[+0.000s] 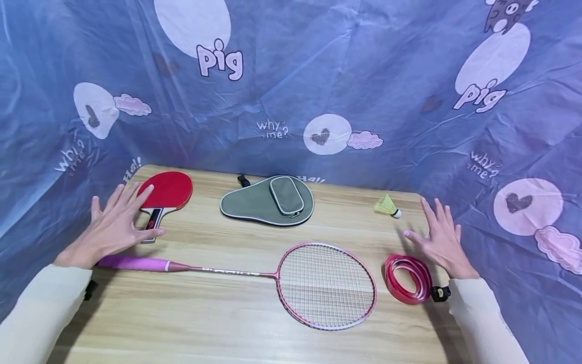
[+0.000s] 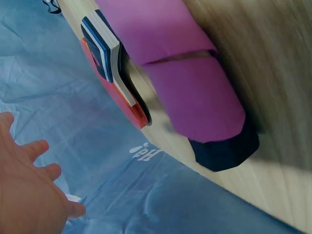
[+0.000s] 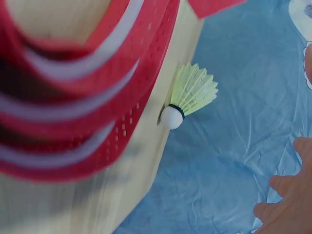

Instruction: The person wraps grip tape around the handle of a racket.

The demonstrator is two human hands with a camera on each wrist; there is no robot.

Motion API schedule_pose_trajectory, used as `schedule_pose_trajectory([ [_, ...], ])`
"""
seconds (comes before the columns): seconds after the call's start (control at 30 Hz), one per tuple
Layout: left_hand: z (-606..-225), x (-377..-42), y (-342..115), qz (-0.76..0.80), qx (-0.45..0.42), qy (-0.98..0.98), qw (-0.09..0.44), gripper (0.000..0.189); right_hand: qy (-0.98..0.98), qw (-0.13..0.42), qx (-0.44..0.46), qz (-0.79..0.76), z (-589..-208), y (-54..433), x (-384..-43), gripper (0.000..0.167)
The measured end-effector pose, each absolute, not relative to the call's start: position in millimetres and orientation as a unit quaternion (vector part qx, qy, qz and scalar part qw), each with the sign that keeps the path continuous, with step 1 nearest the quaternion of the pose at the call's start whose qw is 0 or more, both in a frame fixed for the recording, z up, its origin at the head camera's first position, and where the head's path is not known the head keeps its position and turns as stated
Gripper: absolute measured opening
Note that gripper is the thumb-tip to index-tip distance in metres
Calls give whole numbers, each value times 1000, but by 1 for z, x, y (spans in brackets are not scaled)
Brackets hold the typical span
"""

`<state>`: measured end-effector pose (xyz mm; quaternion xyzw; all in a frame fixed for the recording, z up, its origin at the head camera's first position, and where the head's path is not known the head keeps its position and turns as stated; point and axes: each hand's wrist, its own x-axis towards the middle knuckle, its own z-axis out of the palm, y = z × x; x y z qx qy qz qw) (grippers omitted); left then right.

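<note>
My left hand (image 1: 111, 225), fingers spread, hovers over the left end of the table, above the purple grip (image 1: 134, 263) of a badminton racket (image 1: 325, 285). It partly hides a red table tennis paddle (image 1: 169, 189) just beyond. In the left wrist view the purple grip (image 2: 195, 92) ends in a black cap. On the right side, my right hand (image 1: 441, 237) is held with fingers spread and nothing in it. Nearest to it are a rolled red grip tape (image 1: 394, 290) and a yellow shuttlecock (image 1: 386, 206) with a white tip. The shuttlecock (image 3: 192, 92) lies near the table's edge in the right wrist view.
A grey-green paddle case (image 1: 247, 202) with a zipped pocket lies at the back middle of the wooden table (image 1: 204, 318). Blue printed fabric (image 1: 273, 91) hangs behind the table and along both sides, close to its edges.
</note>
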<state>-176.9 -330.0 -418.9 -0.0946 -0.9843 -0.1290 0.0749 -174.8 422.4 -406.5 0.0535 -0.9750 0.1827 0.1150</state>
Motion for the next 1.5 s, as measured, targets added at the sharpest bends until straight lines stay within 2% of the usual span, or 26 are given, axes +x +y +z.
schedule_pose_trajectory([
  [0.3, -426, -173, -334, -163, -89, -980, 71, 129, -964, 118, 43, 233, -410, 416, -169, 97],
  [0.5, -431, -171, -337, -185, -92, -976, 74, 137, -951, 115, 41, 283, -413, 408, -160, 103],
  [0.67, -433, -168, -335, -210, -102, -969, 77, 138, -930, 109, 5, 350, -413, 401, -155, 108],
  [0.83, -434, -165, -330, -229, -109, -964, 85, 142, -889, 97, -31, 446, -415, 390, -148, 106],
  [0.97, -437, -161, -327, -237, -121, -959, 98, 144, -861, 100, -26, 498, -415, 380, -143, 102],
  [1.23, -438, -149, -317, -276, -122, -952, 57, 147, -852, 83, -7, 516, -414, 363, -132, 99],
  [1.5, -436, -139, -306, -297, -139, -944, 43, 144, -849, 76, 16, 523, -414, 346, -125, 100],
])
